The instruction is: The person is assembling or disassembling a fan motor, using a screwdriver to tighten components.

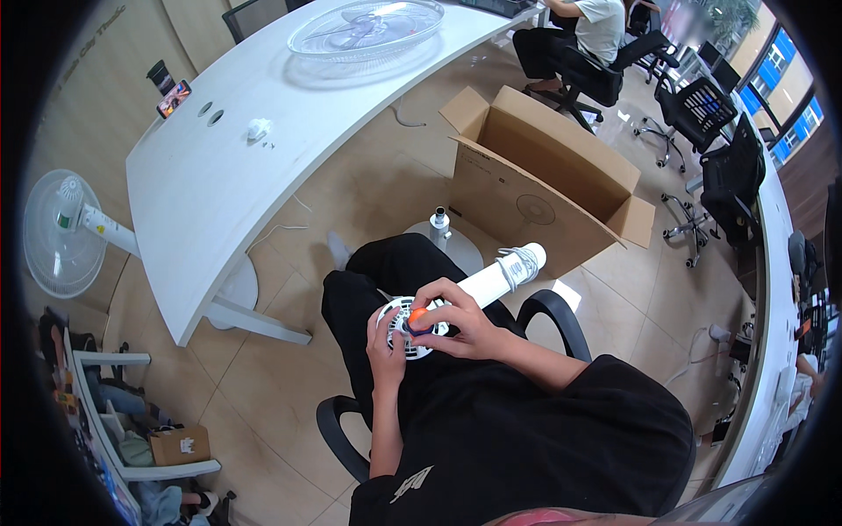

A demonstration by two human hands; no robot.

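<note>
In my lap rests a white fan motor housing (412, 352) with a round slotted face turned up and a white neck (485, 285) reaching toward the upper right. A pale cord (517, 267) is wound round the neck's far end. My left hand (382, 352) wraps the near left rim of the housing, fingers closed on it. Above the face, my right hand (460, 326) pinches an orange and dark blue screwdriver (417, 317), seen nearly end-on. Its tip is hidden, so contact with the face cannot be made out.
Beyond my knees stand a round white base with a metal post (440, 230) and an open cardboard box (535, 195). The white table (263, 96) holds a clear fan grille (364, 31), a phone (174, 99) and small parts. An assembled fan (66, 230) stands left; a person sits behind the box.
</note>
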